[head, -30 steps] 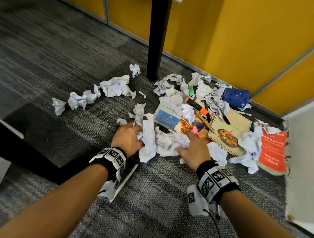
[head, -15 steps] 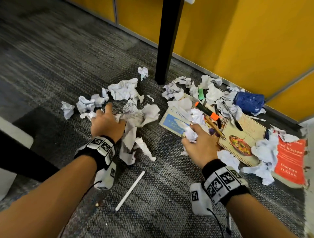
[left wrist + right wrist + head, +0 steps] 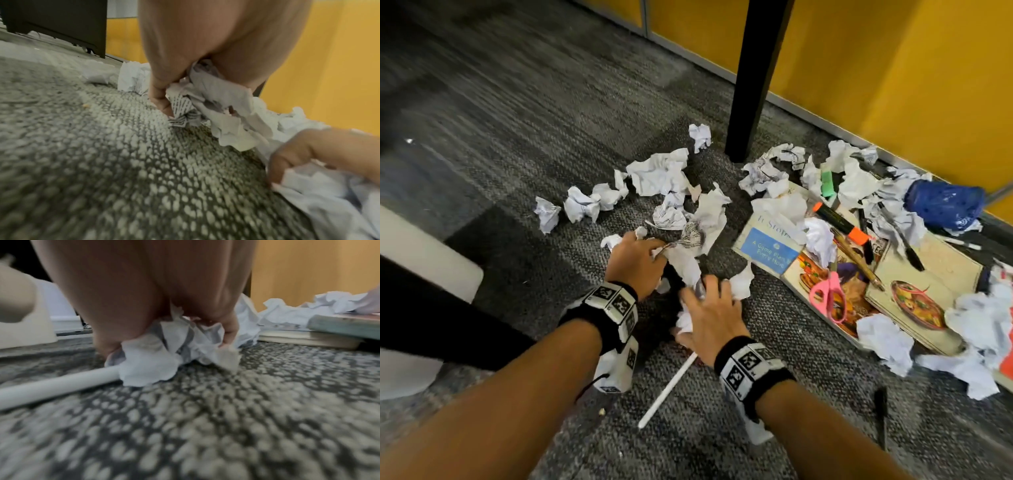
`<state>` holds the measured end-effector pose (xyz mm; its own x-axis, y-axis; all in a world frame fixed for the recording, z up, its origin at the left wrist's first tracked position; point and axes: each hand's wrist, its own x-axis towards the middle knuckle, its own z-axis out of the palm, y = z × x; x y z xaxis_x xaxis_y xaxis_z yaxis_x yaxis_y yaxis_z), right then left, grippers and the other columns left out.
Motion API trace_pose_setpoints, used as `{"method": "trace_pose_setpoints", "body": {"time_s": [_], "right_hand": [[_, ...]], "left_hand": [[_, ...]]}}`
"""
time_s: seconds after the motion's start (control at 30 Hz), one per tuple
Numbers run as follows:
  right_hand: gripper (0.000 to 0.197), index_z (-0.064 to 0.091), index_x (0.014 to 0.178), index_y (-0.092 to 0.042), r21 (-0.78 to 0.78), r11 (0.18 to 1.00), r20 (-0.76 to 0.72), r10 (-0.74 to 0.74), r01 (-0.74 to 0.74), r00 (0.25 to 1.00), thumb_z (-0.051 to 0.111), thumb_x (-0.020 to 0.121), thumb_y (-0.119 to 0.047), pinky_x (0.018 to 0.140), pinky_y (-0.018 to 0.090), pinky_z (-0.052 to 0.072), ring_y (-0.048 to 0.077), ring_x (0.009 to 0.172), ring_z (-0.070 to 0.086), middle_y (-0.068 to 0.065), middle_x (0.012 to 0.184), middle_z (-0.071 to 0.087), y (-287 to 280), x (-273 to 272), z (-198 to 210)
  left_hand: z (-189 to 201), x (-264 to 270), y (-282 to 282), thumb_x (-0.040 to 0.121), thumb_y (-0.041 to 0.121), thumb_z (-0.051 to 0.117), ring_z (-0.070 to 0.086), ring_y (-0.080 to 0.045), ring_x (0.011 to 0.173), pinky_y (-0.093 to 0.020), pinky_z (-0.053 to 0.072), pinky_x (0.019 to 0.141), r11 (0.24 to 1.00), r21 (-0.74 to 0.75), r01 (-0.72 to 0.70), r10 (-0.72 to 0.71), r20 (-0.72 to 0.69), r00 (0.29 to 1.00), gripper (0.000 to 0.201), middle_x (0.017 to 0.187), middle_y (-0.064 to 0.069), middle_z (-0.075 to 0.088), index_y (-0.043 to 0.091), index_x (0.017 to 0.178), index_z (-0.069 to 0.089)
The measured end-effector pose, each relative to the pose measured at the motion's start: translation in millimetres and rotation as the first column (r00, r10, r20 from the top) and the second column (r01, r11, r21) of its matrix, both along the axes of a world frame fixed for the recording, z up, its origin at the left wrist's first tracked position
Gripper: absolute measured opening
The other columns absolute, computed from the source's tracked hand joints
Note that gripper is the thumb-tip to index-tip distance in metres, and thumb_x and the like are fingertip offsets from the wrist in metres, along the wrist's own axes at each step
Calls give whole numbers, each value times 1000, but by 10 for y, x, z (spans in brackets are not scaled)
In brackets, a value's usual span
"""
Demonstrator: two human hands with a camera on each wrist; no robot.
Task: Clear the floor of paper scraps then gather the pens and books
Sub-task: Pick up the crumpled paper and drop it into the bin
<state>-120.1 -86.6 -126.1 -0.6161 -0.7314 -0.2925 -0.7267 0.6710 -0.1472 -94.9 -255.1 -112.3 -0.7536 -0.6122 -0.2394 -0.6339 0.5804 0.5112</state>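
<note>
Crumpled paper scraps (image 3: pixel 659 176) litter the grey carpet. My left hand (image 3: pixel 635 260) grips a bunch of scraps (image 3: pixel 207 104) low over the floor. Just to its right my right hand (image 3: pixel 710 313) clutches another wad (image 3: pixel 164 350). A white pen (image 3: pixel 666 390) lies under my right wrist and a black pen (image 3: pixel 880 407) lies further right. Books (image 3: pixel 767 245) lie to the right under scraps, with an orange marker (image 3: pixel 840 222), a green marker (image 3: pixel 827 183), pencils (image 3: pixel 858 262) and black pens (image 3: pixel 902 236) on them.
Pink scissors (image 3: pixel 828 298) lie on the open cookbook (image 3: pixel 921 274). A black table leg (image 3: pixel 755 78) stands behind the pile. A blue mesh cup (image 3: pixel 945 204) lies by the yellow wall (image 3: pixel 893 75). An orange book (image 3: pixel 1008 359) is at the right edge.
My right hand has left the books and moved left to meet the left hand, taking a wad of paper. The left hand has drawn its scraps nearer. The head view shifted left.
</note>
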Motion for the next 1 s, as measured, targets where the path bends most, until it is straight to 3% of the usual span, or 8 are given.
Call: {"method": "trace_pose_setpoints", "body": {"time_s": [0.13, 0.23, 0.37, 0.53, 0.67, 0.8, 0.9, 1.0], "right_hand": [[46, 45, 123, -19, -72, 993, 189, -76, 92, 979, 66, 84, -31, 87, 41, 44, 37, 111, 43, 12, 123, 38, 271, -318, 46], [37, 55, 107, -14, -176, 961, 256, -167, 215, 952, 67, 78, -33, 72, 33, 37, 36, 102, 54, 12, 108, 47, 568, -482, 190], [24, 57, 86, -20, -453, 824, 315, -210, 341, 926, 67, 70, -35, 74, 33, 40, 30, 93, 56, 9, 99, 60, 746, -472, 709], [18, 54, 84, -27, -610, 773, 276, 3, 172, 961, 70, 78, -33, 82, 33, 44, 17, 96, 56, -5, 98, 61, 664, -126, 1631], [20, 56, 85, -27, -707, 706, 188, 231, -32, 955, 73, 77, -33, 75, 21, 43, 3, 88, 56, -11, 95, 60, 428, 383, 2283], [22, 56, 87, -30, -837, 540, 113, 338, -94, 934, 73, 76, -39, 74, 6, 38, 0, 95, 56, -15, 94, 58, 225, 971, 2857], [23, 55, 88, -33, -889, 441, 72, 407, -127, 911, 72, 75, -39, 74, 9, 42, 4, 95, 58, -14, 92, 57, 35, 1404, 3159], [25, 54, 90, -33, -921, 353, 20, 470, -167, 882, 75, 76, -37, 71, 13, 46, 9, 88, 61, -11, 91, 57, -338, 1783, 3334]], "left_hand": [[231, 108, 35, 91, 28, 58, 59, -36, 98, -35, 46, 83, 999, -44, 8, -10, -53, 999, 34, 107, -16, 54, 23, 123, 68], [557, 275, 162, 93, 30, 57, 59, -30, 93, -33, 44, 79, 997, -57, 46, -51, -90, 995, 34, 98, -9, 49, 23, 125, 66], [1043, 647, 377, 91, 43, 52, 59, -28, 103, -34, 48, 87, 980, -64, 189, -196, -124, 973, 39, 117, -16, 60, 24, 122, 67], [1718, 1259, 534, 80, 53, 38, 56, -17, 94, -39, 50, 89, 955, -107, 276, -291, -170, 942, 46, 90, -5, 69, 21, 87, 70], [2280, 1723, 488, 82, 55, 51, 59, -12, 92, -33, 47, 88, 956, -103, 275, -292, -247, 924, 44, 90, 1, 69, 15, 90, 69], [2907, 2194, 375, 88, 33, 69, 61, -4, 83, -20, 45, 77, 961, 13, 276, -246, -416, 875, 11, 85, 11, 63, 35, 77, 67], [3330, 2532, 230, 86, 21, 70, 64, -10, 77, -26, 50, 73, 964, 37, 262, -207, -512, 833, 7, 82, 0, 66, 16, 82, 72], [3604, 2870, -82, 84, 6, 71, 52, 1, 54, -12, 41, 55, 974, 36, 224, -160, -591, 791, 20, 57, 4, 59, 13, 66, 67]]}}
